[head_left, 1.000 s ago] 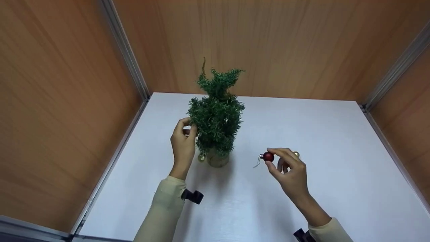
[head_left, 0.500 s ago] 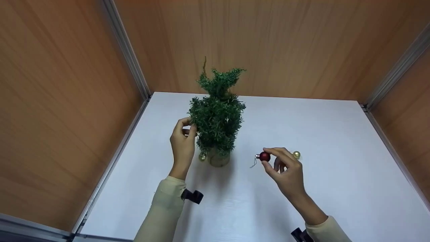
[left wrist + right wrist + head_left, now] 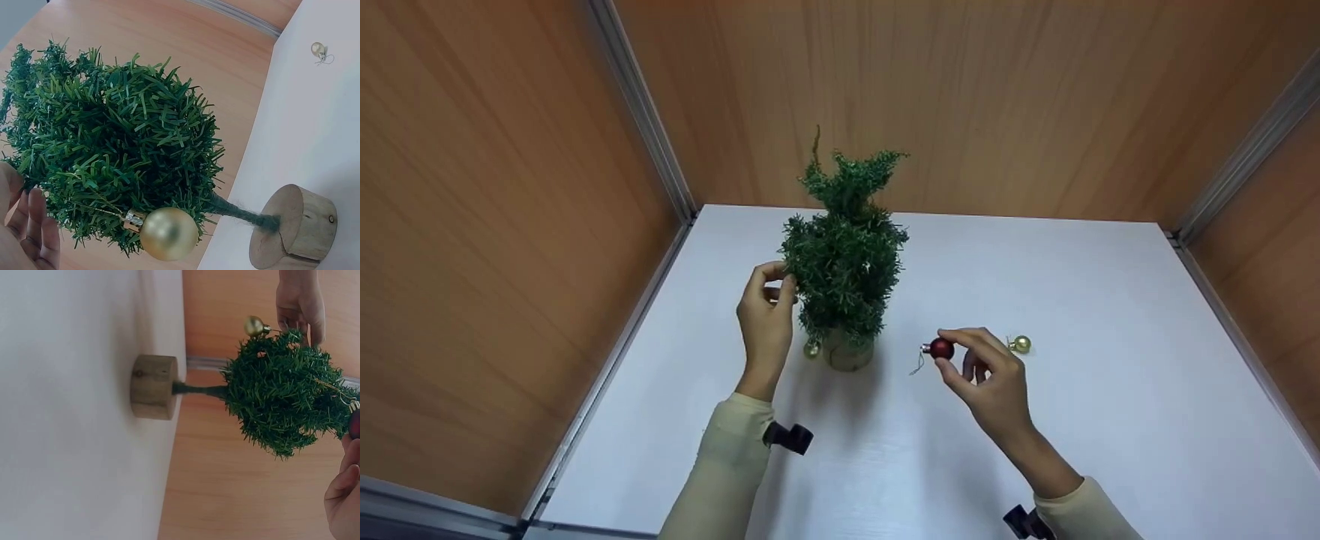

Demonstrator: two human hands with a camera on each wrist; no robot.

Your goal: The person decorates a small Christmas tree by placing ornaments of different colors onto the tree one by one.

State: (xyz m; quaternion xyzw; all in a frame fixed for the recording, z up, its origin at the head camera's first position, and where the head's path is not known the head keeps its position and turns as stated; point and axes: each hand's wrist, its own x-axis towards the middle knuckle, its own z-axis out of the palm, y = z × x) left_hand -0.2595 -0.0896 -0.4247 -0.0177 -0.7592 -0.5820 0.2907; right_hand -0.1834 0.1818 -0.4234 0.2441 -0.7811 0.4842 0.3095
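Note:
A small artificial Christmas tree (image 3: 844, 270) stands upright on a round wooden base (image 3: 292, 228). My left hand (image 3: 765, 319) grips the foliage on the tree's left side; its fingertips are partly hidden in the needles. Just below that hand, a gold bauble (image 3: 169, 233) hangs from a branch by its cord. To the right of the tree, apart from it, my right hand (image 3: 994, 375) pinches a dark red bauble (image 3: 941, 349) between thumb and forefinger. The bauble's cap points left toward the tree, and its string loop dangles.
A second gold bauble (image 3: 1021, 344) lies on the white table (image 3: 1110, 420), just beyond my right hand. Wooden panels (image 3: 960, 105) with metal edge strips wall the table at the back and both sides.
My right hand has moved a little left toward the tree with the red bauble, uncovering more of the gold bauble on the table. My left hand has barely shifted.

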